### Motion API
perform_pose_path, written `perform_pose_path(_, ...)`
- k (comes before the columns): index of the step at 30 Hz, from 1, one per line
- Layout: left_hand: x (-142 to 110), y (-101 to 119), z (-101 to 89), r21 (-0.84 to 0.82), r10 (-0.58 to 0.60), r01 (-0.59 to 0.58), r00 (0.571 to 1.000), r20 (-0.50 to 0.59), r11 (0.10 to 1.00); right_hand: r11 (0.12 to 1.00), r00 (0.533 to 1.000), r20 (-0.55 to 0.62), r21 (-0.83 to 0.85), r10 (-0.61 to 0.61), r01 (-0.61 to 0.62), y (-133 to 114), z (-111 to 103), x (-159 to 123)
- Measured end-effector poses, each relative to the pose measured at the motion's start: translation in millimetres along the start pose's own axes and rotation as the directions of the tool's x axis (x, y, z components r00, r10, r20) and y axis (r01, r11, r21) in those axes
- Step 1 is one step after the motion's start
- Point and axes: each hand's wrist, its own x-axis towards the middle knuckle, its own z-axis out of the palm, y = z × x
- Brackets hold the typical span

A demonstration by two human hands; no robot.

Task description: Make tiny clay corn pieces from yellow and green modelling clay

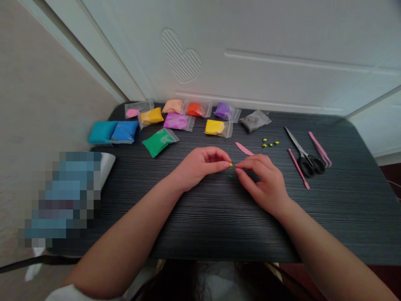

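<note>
My left hand [202, 165] and my right hand [265, 182] meet over the middle of the dark table [219, 217]. The left hand's fingers pinch a tiny yellow clay piece [231, 164] at their tips. The right hand's thumb and forefinger are pressed together just right of that piece, and I cannot make out what they hold. A tiny green bit [230, 176] lies on the table just below the fingertips. A pink modelling tool [244, 149] lies right behind the hands.
Several bags of coloured clay lie along the table's far side, among them a green bag [159, 141], a blue bag [124, 131] and a yellow bag [216, 127]. Small yellow-green clay pieces [270, 143], black scissors [302, 152], a pink stick [298, 168] and pink tweezers [319, 148] lie at the right.
</note>
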Motion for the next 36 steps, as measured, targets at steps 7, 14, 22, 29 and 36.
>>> perform_pose_path(7, 3.0, -2.7, -6.5, -0.146, -0.011, -0.004, 0.995, -0.100, 0.989, 0.995, 0.943, 0.334, -0.090, -0.004, 0.036, 9.1, -0.4, 2.2)
perform_pose_path(14, 3.3, -4.3, -8.3, -0.244, -0.025, 0.001, 0.995, -0.093, 0.970, 0.993, 0.921, 0.389, -0.112, 0.012, 0.034, 12.5, 4.8, 3.0)
perform_pose_path(22, 3.5, -3.8, -8.3, -0.243, -0.021, -0.003, 0.995, -0.098, 0.970, 0.992, 0.928, 0.372, -0.120, 0.000, 0.048, 11.3, 4.3, 4.4)
perform_pose_path(29, 3.1, -2.7, -7.7, -0.128, -0.006, -0.008, 0.994, -0.107, 0.992, 0.992, 0.932, 0.351, 0.053, 0.085, -0.111, 7.5, 0.2, 6.4)
perform_pose_path(36, 0.6, -0.8, -2.4, -0.098, -0.008, 0.001, 0.997, -0.073, 0.995, 0.758, 0.846, 0.409, 0.411, 0.343, -0.506, 3.7, -7.4, 8.6)
